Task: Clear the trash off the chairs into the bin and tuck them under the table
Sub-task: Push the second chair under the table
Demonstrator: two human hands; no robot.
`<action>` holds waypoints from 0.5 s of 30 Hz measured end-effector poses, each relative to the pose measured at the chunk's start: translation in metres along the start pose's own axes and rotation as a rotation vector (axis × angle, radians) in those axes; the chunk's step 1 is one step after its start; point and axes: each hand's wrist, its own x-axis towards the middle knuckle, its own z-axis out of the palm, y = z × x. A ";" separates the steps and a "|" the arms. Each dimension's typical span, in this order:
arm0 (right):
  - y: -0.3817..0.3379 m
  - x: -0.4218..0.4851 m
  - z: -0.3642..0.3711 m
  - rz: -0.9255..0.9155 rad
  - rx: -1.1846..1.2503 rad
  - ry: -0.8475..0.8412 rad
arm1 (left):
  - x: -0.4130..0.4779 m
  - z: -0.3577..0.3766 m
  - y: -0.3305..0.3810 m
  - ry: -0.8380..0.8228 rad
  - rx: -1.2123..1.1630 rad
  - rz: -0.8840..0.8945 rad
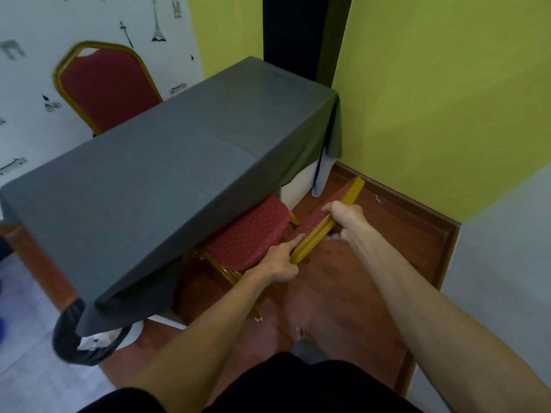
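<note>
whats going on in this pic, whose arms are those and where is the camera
There is no machine here. A person wears a wide-angle camera on the head, looking forward and down, so the arms at the bottom are their own. The left hand and right hand each have a grip on the gold-framed top of a red chair's backrest. That chair's seat is partly under the table, which is covered by a grey cloth; nothing lies on the cloth. A second red chair stands at the table's far side against the patterned wall. No bin can be made out, and there is no trash on the visible seat.
</note>
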 end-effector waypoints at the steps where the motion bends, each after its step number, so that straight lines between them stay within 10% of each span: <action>1: -0.004 0.003 0.004 -0.003 0.001 -0.007 | 0.003 -0.005 0.000 0.003 0.007 -0.003; 15: -0.046 0.034 0.051 -0.013 -0.002 -0.155 | 0.041 -0.061 0.001 -0.001 -0.056 -0.140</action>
